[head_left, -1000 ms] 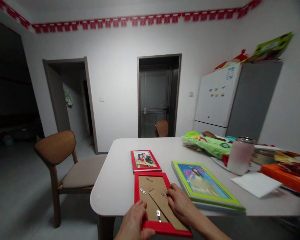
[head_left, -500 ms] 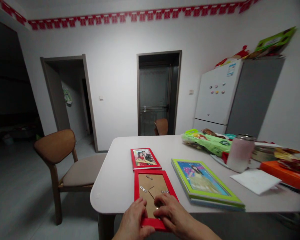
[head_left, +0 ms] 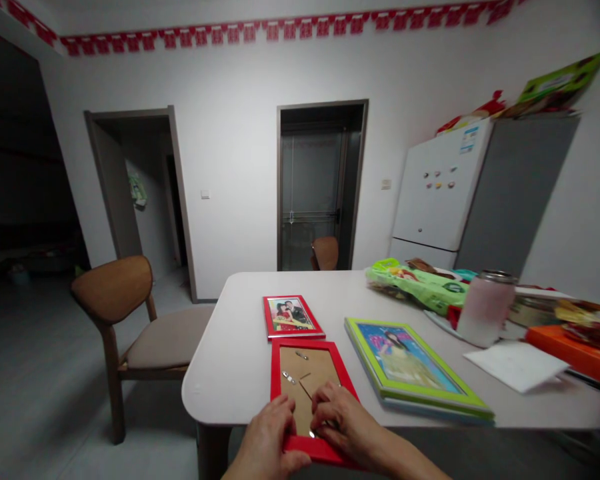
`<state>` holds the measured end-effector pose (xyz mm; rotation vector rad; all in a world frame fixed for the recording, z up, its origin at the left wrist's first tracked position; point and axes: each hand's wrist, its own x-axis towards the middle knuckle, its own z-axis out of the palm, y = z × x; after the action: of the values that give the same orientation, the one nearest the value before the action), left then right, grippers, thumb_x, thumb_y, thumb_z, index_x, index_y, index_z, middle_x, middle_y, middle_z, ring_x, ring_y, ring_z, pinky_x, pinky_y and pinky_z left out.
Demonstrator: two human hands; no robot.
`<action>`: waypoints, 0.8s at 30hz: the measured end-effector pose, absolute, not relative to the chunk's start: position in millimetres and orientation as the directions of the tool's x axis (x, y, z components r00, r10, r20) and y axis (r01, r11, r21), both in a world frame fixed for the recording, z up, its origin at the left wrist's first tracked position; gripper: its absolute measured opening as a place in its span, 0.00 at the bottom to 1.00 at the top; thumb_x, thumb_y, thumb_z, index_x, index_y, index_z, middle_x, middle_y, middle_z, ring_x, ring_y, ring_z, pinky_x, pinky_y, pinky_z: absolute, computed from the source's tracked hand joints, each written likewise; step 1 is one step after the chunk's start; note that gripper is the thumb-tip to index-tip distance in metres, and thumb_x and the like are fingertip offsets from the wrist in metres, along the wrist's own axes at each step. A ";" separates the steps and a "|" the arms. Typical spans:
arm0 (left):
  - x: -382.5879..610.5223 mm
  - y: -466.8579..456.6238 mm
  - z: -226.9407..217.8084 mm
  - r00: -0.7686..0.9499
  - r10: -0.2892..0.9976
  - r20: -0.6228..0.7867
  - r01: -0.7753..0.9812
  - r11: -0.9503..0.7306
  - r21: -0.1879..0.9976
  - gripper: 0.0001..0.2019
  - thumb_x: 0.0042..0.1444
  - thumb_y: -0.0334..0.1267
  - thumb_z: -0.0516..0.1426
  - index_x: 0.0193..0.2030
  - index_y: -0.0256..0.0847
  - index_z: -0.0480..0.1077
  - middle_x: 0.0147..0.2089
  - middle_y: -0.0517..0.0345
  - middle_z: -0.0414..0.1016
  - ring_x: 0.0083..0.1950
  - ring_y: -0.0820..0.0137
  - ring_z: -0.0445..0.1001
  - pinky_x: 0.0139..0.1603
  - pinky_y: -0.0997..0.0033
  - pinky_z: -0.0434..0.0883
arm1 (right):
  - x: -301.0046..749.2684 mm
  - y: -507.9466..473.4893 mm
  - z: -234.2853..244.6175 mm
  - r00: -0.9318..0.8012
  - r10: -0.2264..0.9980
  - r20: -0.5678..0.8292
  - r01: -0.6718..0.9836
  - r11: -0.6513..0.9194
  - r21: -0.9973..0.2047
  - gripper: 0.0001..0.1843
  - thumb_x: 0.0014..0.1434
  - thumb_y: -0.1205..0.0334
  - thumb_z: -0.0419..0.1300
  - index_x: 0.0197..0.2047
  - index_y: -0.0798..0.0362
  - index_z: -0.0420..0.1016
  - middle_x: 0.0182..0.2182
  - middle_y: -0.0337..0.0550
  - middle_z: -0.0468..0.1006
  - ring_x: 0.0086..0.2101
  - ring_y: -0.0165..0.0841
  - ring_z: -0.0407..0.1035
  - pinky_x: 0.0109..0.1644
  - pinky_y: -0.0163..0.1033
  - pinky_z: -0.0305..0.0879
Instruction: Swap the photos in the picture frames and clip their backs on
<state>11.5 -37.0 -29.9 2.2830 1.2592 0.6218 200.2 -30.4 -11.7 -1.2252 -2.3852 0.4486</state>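
A red photo frame [head_left: 300, 357] lies face down at the near edge of the white table [head_left: 235, 360], its brown cardboard back and small metal clips showing. My left hand [head_left: 267, 443] curls over the frame's near left corner, thumb along the bottom rail. My right hand [head_left: 343, 423] rests on the cardboard back with fingers bent and pressed together at a clip near the lower right. A second, smaller red frame [head_left: 291, 316] with a photo of two people lies face up just beyond.
A green-framed picture [head_left: 413, 363] lies right of my hands on a bluish frame. Further right stand a pink jar [head_left: 484, 309], a green snack bag [head_left: 420, 283], white paper [head_left: 517, 365] and an orange box [head_left: 575, 353]. A wooden chair [head_left: 130, 320] stands left; a fridge [head_left: 460, 193] behind.
My right hand slid from the frame's right side down onto the cardboard back beside my left hand. The frame has shifted a little toward me.
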 end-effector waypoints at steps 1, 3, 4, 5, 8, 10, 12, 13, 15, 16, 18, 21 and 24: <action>11.4 -37.5 -29.0 0.483 0.860 0.164 0.651 -0.478 0.589 0.18 0.36 0.42 0.63 0.36 0.40 0.69 0.53 0.50 0.64 0.56 0.63 0.58 0.55 0.65 0.58 | 201.4 -32.9 -9.2 -0.540 0.814 0.215 0.684 0.572 -0.453 0.10 0.48 0.67 0.52 0.28 0.49 0.74 0.32 0.41 0.69 0.36 0.31 0.60 0.42 0.37 0.53; 11.6 -38.2 -28.6 0.489 0.856 0.165 0.642 -0.482 0.597 0.18 0.35 0.41 0.64 0.36 0.41 0.69 0.53 0.53 0.64 0.56 0.63 0.58 0.55 0.66 0.58 | 203.3 -37.2 -3.8 -0.568 0.799 0.199 0.682 0.592 -0.430 0.11 0.47 0.69 0.51 0.28 0.49 0.74 0.32 0.40 0.69 0.36 0.30 0.59 0.42 0.36 0.54; 11.8 -38.4 -28.7 0.489 0.856 0.166 0.640 -0.482 0.598 0.18 0.34 0.40 0.64 0.36 0.42 0.69 0.54 0.54 0.64 0.56 0.64 0.58 0.55 0.66 0.58 | 203.8 -38.8 -1.6 -0.574 0.796 0.191 0.687 0.595 -0.418 0.12 0.47 0.70 0.50 0.28 0.49 0.73 0.32 0.40 0.68 0.36 0.30 0.59 0.41 0.36 0.54; 12.2 -38.6 -28.9 0.487 0.858 0.163 0.643 -0.479 0.597 0.18 0.34 0.40 0.64 0.36 0.42 0.69 0.54 0.55 0.64 0.57 0.64 0.58 0.55 0.66 0.58 | 203.9 -40.1 0.3 -0.576 0.796 0.186 0.692 0.595 -0.407 0.12 0.46 0.71 0.50 0.28 0.50 0.73 0.31 0.40 0.68 0.35 0.30 0.59 0.41 0.36 0.54; 13.5 -39.2 -28.3 0.486 0.861 0.151 0.655 -0.473 0.589 0.19 0.34 0.39 0.64 0.37 0.42 0.69 0.54 0.55 0.64 0.57 0.65 0.58 0.55 0.67 0.57 | 203.3 -42.3 3.1 -0.571 0.801 0.180 0.709 0.592 -0.384 0.11 0.45 0.71 0.50 0.28 0.50 0.72 0.31 0.40 0.67 0.36 0.31 0.58 0.41 0.37 0.54; 14.0 -39.6 -27.2 0.489 0.859 0.154 0.653 -0.477 0.588 0.20 0.33 0.39 0.64 0.37 0.43 0.69 0.53 0.56 0.64 0.56 0.65 0.58 0.55 0.67 0.58 | 202.5 -43.1 3.7 -0.576 0.798 0.176 0.712 0.596 -0.373 0.11 0.45 0.71 0.50 0.28 0.51 0.71 0.31 0.40 0.67 0.36 0.31 0.58 0.41 0.37 0.54; 14.0 -39.8 -26.5 0.488 0.858 0.162 0.647 -0.480 0.592 0.20 0.33 0.38 0.64 0.37 0.43 0.69 0.53 0.57 0.65 0.56 0.65 0.58 0.55 0.67 0.58 | 201.5 -42.9 3.8 -0.578 0.796 0.180 0.712 0.600 -0.365 0.10 0.45 0.71 0.50 0.27 0.51 0.71 0.31 0.41 0.67 0.35 0.31 0.58 0.41 0.38 0.54; 13.7 -39.7 -26.4 0.486 0.859 0.164 0.645 -0.479 0.596 0.20 0.33 0.37 0.64 0.37 0.43 0.69 0.53 0.56 0.65 0.56 0.65 0.58 0.55 0.67 0.58 | 201.0 -42.3 3.5 -0.574 0.797 0.186 0.712 0.598 -0.367 0.10 0.46 0.70 0.50 0.27 0.51 0.71 0.31 0.41 0.67 0.35 0.31 0.58 0.40 0.38 0.54; 12.9 -39.6 -26.8 0.479 0.863 0.164 0.643 -0.472 0.603 0.19 0.34 0.38 0.63 0.37 0.42 0.69 0.53 0.55 0.65 0.56 0.64 0.58 0.55 0.66 0.58 | 199.7 -40.3 2.1 -0.563 0.803 0.195 0.709 0.590 -0.387 0.11 0.47 0.69 0.50 0.29 0.50 0.72 0.31 0.41 0.68 0.35 0.32 0.59 0.40 0.38 0.54; 12.4 -39.5 -27.0 0.476 0.864 0.163 0.645 -0.469 0.604 0.19 0.34 0.38 0.63 0.37 0.41 0.69 0.53 0.54 0.65 0.56 0.64 0.58 0.55 0.65 0.58 | 198.9 -39.0 1.0 -0.560 0.806 0.192 0.705 0.586 -0.399 0.11 0.48 0.69 0.50 0.29 0.49 0.73 0.31 0.41 0.69 0.35 0.32 0.59 0.41 0.38 0.53; 11.7 -39.5 -27.1 0.475 0.865 0.163 0.647 -0.469 0.602 0.19 0.34 0.38 0.63 0.38 0.40 0.69 0.53 0.53 0.65 0.56 0.63 0.58 0.55 0.65 0.58 | 197.4 -36.6 -1.7 -0.561 0.808 0.180 0.700 0.579 -0.418 0.11 0.48 0.68 0.51 0.30 0.48 0.74 0.31 0.40 0.70 0.36 0.32 0.60 0.42 0.39 0.53; 11.7 -39.4 -26.1 0.463 0.873 0.151 0.665 -0.455 0.592 0.21 0.34 0.39 0.63 0.39 0.40 0.69 0.54 0.50 0.64 0.56 0.62 0.58 0.55 0.64 0.57 | 196.1 -36.1 -4.7 -0.555 0.813 0.178 0.699 0.572 -0.429 0.11 0.47 0.68 0.51 0.27 0.49 0.74 0.31 0.40 0.70 0.36 0.32 0.60 0.42 0.39 0.52; 11.8 -38.4 -25.5 0.464 0.873 0.150 0.667 -0.455 0.591 0.21 0.34 0.40 0.64 0.39 0.39 0.69 0.53 0.49 0.64 0.56 0.62 0.58 0.55 0.64 0.58 | 196.6 -38.9 -4.0 -0.551 0.811 0.198 0.691 0.576 -0.437 0.10 0.46 0.69 0.51 0.24 0.51 0.73 0.31 0.39 0.70 0.35 0.31 0.60 0.43 0.38 0.52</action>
<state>11.8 -38.4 -25.5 2.2626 1.2849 0.6121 196.6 -38.9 -4.0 -1.2161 -2.4329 0.4374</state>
